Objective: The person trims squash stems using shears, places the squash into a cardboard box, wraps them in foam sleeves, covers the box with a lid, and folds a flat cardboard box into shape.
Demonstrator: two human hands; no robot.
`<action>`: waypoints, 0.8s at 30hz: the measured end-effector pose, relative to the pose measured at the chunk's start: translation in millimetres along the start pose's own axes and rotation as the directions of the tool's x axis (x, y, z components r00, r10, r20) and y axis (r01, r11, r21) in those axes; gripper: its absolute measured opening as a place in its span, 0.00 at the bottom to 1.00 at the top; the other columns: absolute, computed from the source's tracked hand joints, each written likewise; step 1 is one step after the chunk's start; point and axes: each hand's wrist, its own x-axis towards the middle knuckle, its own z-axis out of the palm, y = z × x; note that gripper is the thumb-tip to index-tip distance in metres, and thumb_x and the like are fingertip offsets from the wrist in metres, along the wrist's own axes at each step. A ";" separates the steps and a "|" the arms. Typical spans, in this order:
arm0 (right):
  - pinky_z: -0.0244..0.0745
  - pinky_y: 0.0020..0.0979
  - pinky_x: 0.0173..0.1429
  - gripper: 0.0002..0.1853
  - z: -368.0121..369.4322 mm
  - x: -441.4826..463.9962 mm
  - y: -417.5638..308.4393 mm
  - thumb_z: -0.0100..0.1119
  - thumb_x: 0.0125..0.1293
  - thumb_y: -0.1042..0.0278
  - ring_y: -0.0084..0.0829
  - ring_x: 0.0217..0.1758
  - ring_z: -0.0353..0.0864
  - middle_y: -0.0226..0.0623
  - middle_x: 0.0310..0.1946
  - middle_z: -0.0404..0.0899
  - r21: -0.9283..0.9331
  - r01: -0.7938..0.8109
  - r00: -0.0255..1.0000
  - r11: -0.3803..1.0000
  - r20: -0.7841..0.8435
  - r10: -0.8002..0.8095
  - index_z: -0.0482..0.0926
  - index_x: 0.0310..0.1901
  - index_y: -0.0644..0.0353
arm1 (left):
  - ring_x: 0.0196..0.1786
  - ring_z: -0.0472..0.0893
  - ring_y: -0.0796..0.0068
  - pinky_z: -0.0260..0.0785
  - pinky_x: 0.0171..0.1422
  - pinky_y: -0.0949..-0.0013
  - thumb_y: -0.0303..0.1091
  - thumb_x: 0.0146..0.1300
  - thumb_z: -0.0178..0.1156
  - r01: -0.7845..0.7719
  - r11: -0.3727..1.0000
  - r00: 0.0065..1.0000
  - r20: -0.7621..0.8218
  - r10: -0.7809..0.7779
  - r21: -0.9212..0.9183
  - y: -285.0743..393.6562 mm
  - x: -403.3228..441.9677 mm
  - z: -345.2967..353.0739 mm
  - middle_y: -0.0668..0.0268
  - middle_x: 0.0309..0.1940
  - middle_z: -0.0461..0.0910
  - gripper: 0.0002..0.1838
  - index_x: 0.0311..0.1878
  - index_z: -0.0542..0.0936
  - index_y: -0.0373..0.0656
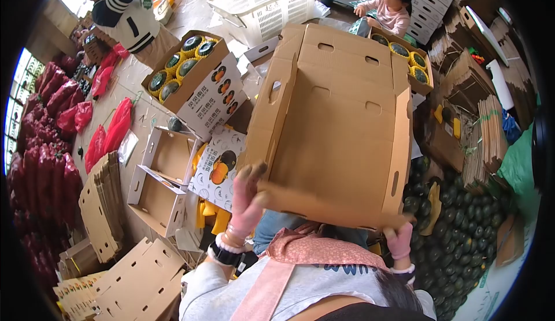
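A large brown cardboard box (335, 130), partly folded up, lies before me with its inside facing up and its far flap spread flat. Its side walls stand raised. My left hand (245, 202), in a pink glove with brownish fingertips, closes on the near left corner, thumb inside the edge. At the near right corner my right hand (399, 237), gloved alike, grips the edge; its fingertips are blurred. Under the box's left side is a white printed carton (217, 165) with a pumpkin picture.
Cartons of netted green squash (184, 64) stand behind on both sides. Loose dark squash (457, 234) lie heaped at right. Flat cardboard (139, 275) lies at lower left, with red mesh sacks (49, 171) beyond. A white basket (263, 9), a child (393, 9) and another person (127, 17) are farther back.
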 end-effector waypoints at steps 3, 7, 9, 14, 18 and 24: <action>0.68 0.32 0.45 0.21 19.0 24.3 -1.3 0.63 0.56 0.52 0.37 0.38 0.74 0.40 0.32 0.75 0.122 -0.032 0.977 0.992 -0.204 0.057 0.77 0.39 0.65 | 0.62 0.66 0.46 0.58 0.65 0.56 0.24 0.54 0.55 -0.418 0.564 0.908 0.348 0.232 0.712 -8.9 24.3 7.8 0.49 0.59 0.65 0.12 0.43 0.79 0.45; 0.62 0.41 0.60 0.39 32.4 48.2 -24.3 0.64 0.53 0.43 0.44 0.56 0.67 0.48 0.52 0.67 -0.308 -0.057 0.860 0.950 -0.498 -0.110 0.65 0.58 0.65 | 0.64 0.64 0.56 0.51 0.68 0.48 0.38 0.51 0.63 -0.687 0.045 0.725 0.679 0.117 0.726 1.6 46.7 30.5 0.60 0.59 0.66 0.16 0.44 0.78 0.45; 0.59 0.47 0.63 0.43 25.2 55.9 -54.4 0.63 0.51 0.38 0.48 0.57 0.65 0.49 0.53 0.66 -0.655 0.085 0.905 0.751 -0.265 -0.333 0.65 0.59 0.64 | 0.63 0.65 0.58 0.53 0.67 0.49 0.44 0.49 0.64 -0.734 0.152 0.659 0.749 -0.071 0.661 1.9 51.1 28.9 0.59 0.57 0.68 0.24 0.47 0.76 0.42; 0.66 0.43 0.57 0.31 44.1 58.9 -58.0 0.66 0.47 0.55 0.43 0.53 0.71 0.42 0.48 0.73 -0.601 0.319 0.927 0.733 0.360 -0.107 0.71 0.52 0.60 | 0.51 0.74 0.59 0.66 0.57 0.57 0.51 0.46 0.66 -0.805 0.062 0.450 0.675 -0.584 0.590 6.5 51.3 37.6 0.62 0.41 0.73 0.30 0.48 0.73 0.40; 0.73 0.37 0.48 0.19 41.7 57.9 -57.1 0.63 0.46 0.64 0.40 0.46 0.75 0.38 0.38 0.76 -0.575 0.300 0.876 0.761 0.482 0.018 0.75 0.42 0.55 | 0.45 0.77 0.58 0.72 0.45 0.59 0.41 0.49 0.63 -0.795 0.172 0.345 0.667 -0.660 0.582 -6.5 49.3 27.2 0.60 0.40 0.74 0.21 0.47 0.75 0.44; 0.74 0.37 0.48 0.17 30.6 45.5 -60.4 0.59 0.46 0.65 0.43 0.44 0.77 0.42 0.37 0.77 -0.308 0.418 0.478 0.855 0.875 0.082 0.77 0.41 0.57 | 0.41 0.79 0.53 0.73 0.44 0.59 0.35 0.51 0.59 -0.722 0.499 -0.110 0.632 -0.767 0.480 4.1 34.2 29.4 0.56 0.36 0.76 0.17 0.44 0.74 0.41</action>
